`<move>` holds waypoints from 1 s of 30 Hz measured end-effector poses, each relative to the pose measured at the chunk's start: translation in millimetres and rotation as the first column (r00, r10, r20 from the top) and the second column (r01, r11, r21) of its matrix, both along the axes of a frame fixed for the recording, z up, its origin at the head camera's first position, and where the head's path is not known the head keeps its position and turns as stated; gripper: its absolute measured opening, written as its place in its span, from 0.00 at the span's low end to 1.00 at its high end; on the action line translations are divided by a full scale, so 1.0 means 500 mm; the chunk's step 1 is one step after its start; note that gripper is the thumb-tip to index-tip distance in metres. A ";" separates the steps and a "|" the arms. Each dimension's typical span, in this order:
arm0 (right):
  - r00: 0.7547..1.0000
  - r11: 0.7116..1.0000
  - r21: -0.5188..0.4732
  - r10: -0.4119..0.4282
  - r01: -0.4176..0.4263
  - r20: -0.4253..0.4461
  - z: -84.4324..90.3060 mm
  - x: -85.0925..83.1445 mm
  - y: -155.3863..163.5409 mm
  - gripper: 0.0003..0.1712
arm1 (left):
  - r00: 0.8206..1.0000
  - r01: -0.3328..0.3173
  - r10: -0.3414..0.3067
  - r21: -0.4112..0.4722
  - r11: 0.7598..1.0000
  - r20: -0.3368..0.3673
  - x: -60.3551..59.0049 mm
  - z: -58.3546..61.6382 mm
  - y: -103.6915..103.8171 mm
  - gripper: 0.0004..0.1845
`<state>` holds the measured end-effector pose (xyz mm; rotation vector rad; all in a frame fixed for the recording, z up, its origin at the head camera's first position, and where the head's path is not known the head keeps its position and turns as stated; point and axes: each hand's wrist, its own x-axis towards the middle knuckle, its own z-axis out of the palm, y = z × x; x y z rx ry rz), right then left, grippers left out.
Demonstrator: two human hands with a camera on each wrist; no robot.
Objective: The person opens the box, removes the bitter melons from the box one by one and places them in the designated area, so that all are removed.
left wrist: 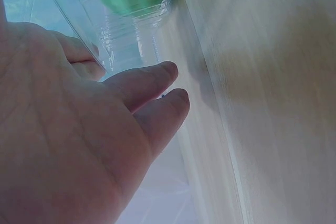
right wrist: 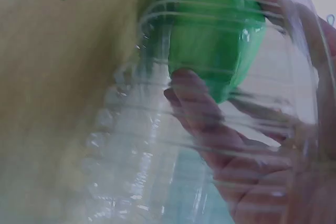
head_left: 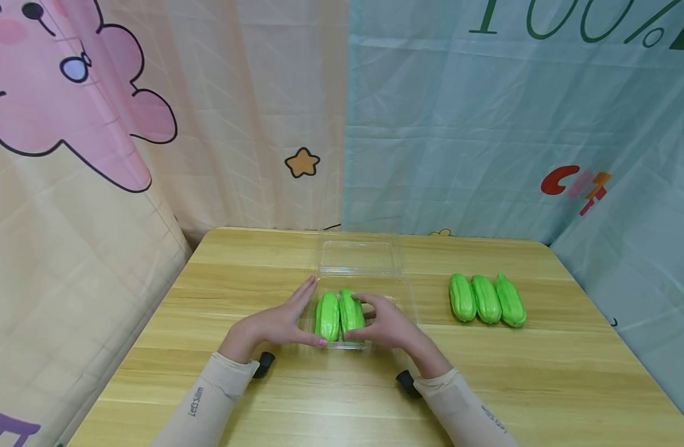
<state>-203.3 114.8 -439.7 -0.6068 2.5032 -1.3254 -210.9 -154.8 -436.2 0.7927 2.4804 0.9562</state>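
Note:
A clear plastic box with its lid folded back stands mid-table. Two bright green, ridged, cucumber-like vegetables lie side by side in its left part. My right hand reaches into the box and grips the right cucumber between thumb and fingers. Through the clear wall, the right wrist view shows fingers against this cucumber. My left hand rests at the box's left side, fingers extended and thumb by the front edge, beside the left cucumber. In the left wrist view, the left hand's fingers are spread along the box wall.
Three more green cucumbers, a left one, a middle one and a right one, lie in a row on the wooden table, right of the box. Printed curtains hang behind the table and along its sides.

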 end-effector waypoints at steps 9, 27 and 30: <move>0.998 0.998 -0.051 -0.030 0.033 0.054 0.021 0.002 0.018 0.50 | 1.000 0.000 0.000 -0.019 1.000 -0.004 -0.001 0.000 -0.001 0.71; 0.993 0.984 -0.162 -0.053 0.070 0.104 0.046 -0.006 0.058 0.50 | 1.000 0.001 -0.001 -0.007 1.000 0.010 0.001 0.001 -0.002 0.71; 0.993 0.982 -0.170 -0.068 0.083 0.094 0.051 -0.009 0.066 0.49 | 1.000 0.003 -0.003 -0.005 1.000 0.007 0.000 0.001 -0.002 0.71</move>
